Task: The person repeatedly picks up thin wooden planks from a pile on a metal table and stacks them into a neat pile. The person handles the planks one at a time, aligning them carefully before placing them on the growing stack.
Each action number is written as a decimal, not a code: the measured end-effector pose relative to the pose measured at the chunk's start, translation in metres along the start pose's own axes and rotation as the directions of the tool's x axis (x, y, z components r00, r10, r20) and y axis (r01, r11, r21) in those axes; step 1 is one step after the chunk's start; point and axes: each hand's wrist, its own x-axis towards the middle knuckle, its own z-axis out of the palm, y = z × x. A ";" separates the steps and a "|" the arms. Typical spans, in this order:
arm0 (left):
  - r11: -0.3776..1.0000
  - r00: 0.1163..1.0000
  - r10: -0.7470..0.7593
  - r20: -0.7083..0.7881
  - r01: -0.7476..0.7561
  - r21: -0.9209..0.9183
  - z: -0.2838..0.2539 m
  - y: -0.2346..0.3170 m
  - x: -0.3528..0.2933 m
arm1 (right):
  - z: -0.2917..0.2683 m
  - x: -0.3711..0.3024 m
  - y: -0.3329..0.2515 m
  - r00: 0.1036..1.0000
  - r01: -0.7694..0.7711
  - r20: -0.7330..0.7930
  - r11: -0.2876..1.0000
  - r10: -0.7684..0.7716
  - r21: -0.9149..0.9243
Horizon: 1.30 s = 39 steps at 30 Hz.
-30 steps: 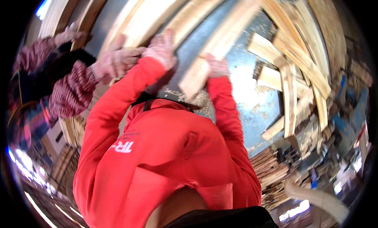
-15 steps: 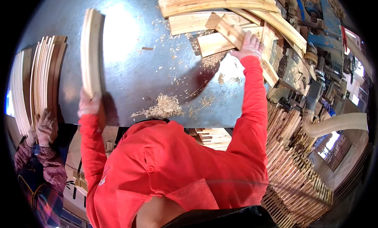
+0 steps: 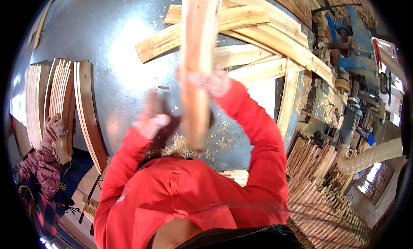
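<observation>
Shifted inward from the pile (image 3: 297, 53), the right hand (image 3: 213, 82) grips a board (image 3: 198, 38) over the table (image 3: 92, 29), which could twist loose because the blurred left hand (image 3: 151, 114), fingers unreadable, isn't supporting it.

Wears a bright red top (image 3: 189, 186) with long, creased sleeves (image 3: 263, 130) down to the wrists and a wide, pointed collar (image 3: 211, 216) open at the neck. Has a round red button (image 3: 174, 192) at the front and a small whitish marking (image 3: 121, 198) on the left.
</observation>
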 end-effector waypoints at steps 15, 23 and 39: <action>0.043 0.942 -0.013 -0.336 0.336 0.941 -0.089 0.089 0.206 | -0.183 0.074 -0.143 0.730 -0.678 -0.609 -0.438 -0.308 -0.591; 0.485 0.864 0.374 -0.337 0.128 0.865 -0.229 0.134 0.155 | -0.091 0.089 -0.080 0.759 -0.612 -0.650 -0.305 0.029 -0.729; -0.655 0.444 0.569 0.692 -0.264 0.708 -0.152 0.207 0.062 | 0.065 0.015 0.049 0.980 -0.039 0.111 0.696 0.168 -0.717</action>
